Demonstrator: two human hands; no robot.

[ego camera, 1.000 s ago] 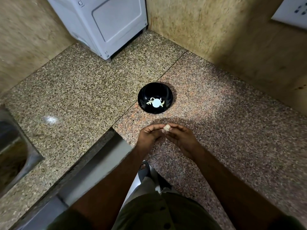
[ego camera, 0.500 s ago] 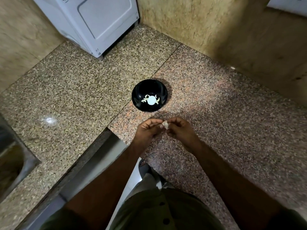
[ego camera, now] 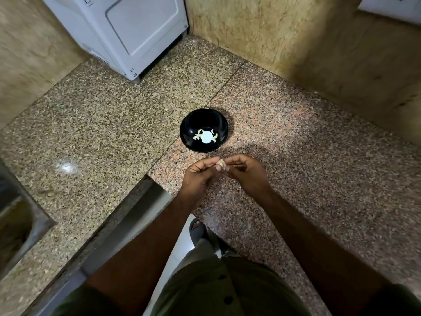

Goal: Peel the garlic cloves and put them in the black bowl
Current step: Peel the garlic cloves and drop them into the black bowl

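A black bowl [ego camera: 203,115] stands on the speckled granite counter, with several pale peeled garlic cloves [ego camera: 197,135] lying around a white spot of reflected light at its bottom. Just in front of the bowl, above the counter, my left hand [ego camera: 200,176] and my right hand [ego camera: 247,173] meet fingertip to fingertip. Between them they pinch one small pale garlic clove [ego camera: 221,164]. The fingers hide most of the clove, so how much skin it carries cannot be told.
A white appliance [ego camera: 127,30] stands at the back left against the wall. A metal sink [ego camera: 16,222] lies at the far left edge. The counter [ego camera: 319,167] forms an L with an inner corner near my left wrist; floor and a sandal show below.
The view has shifted a little, so the bowl and hands sit slightly differently in frame. Both hands stay together on the clove, fingers working it slightly.
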